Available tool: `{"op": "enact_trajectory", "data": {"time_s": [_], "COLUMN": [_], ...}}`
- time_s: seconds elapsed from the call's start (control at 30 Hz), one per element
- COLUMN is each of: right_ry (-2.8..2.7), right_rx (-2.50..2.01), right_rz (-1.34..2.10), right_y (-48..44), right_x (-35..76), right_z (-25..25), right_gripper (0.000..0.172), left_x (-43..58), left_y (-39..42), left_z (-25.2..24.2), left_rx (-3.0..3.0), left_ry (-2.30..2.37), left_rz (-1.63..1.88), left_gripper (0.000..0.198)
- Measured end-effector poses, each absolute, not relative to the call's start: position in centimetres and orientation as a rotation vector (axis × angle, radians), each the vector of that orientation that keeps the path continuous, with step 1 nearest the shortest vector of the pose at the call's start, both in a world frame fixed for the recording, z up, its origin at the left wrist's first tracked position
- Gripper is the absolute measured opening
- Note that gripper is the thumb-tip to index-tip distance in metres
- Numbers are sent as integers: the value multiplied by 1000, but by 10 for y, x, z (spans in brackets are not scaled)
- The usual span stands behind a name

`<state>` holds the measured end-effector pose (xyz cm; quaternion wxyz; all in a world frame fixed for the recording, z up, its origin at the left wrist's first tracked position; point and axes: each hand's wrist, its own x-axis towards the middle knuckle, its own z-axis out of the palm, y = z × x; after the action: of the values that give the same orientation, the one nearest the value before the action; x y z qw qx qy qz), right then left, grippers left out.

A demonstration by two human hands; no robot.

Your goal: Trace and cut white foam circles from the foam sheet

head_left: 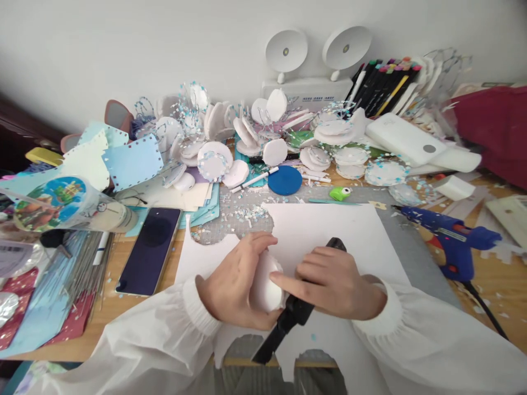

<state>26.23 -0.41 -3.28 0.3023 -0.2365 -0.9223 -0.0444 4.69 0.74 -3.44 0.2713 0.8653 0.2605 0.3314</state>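
My left hand is curled around a round white disc piece, holding it tilted over the paper. My right hand grips a black tool, whose dark end points down toward the table's front edge. The right index finger reaches out and touches the face of the white disc. Under both hands lies a large white paper sheet with curved pieces cut out of its edges. What the black tool is cannot be made out fully, as my right hand covers its middle.
A phone and a lidded cup stand left. Behind are many white discs, a blue disc and a green punch. A blue glue gun with its cord lies right, near a grey mat.
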Motion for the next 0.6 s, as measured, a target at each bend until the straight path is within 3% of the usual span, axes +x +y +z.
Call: {"op": "enact_trajectory", "data": {"time_s": [0.27,0.37,0.5,0.6], "right_ry": [-2451,-2439,-2249,-2149], "right_rx": [-651,-732,-888,-998], "right_rz": [-264,-179,-8,81], "right_y": [-6,-6,-5,-4], "right_x": [260,258,259,263], "right_z": [-26,-27,-27,-26], "right_gripper": [20,22,40,36], "left_x": [46,45,44,45], "left_y": [11,11,8,7], "left_z": [-35,-35,-30,-29], "left_rx": [2418,2408,2358,2340], "left_ry": [965,1025,1042,1055], "left_rz": [699,636,735,776], "left_gripper": [87,86,88,83]}}
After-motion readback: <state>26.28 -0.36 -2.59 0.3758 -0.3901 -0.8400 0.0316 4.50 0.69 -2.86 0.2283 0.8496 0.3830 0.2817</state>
